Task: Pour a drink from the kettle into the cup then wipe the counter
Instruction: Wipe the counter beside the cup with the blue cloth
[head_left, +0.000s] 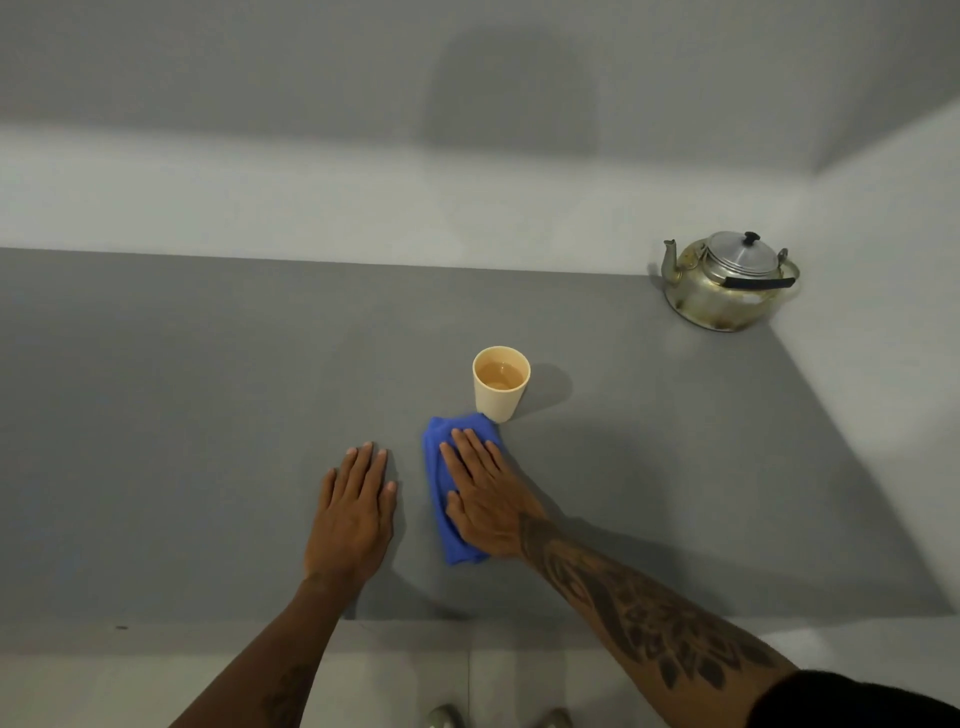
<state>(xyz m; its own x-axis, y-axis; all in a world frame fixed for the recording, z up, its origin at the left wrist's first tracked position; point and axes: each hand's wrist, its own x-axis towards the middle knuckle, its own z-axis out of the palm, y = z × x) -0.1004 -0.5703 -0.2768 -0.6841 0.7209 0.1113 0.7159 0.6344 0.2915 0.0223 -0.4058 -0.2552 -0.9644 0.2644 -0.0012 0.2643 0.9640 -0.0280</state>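
Two hands flat on grey counter (208, 415): right hand (485, 499) pressing folded blue cloth (439, 499), left hand (356, 512) empty. Cream plastic cup (500, 400), filled, touches the cloth at 1 o'clock; steel kettle (727, 283) parked far corner, 2 o'clock. Wiping stage; next stroke should steer clear of cup.

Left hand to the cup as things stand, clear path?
Probably yes. The left hand lies flat and empty, and only bare counter and the blue cloth edge separate it from the cup.
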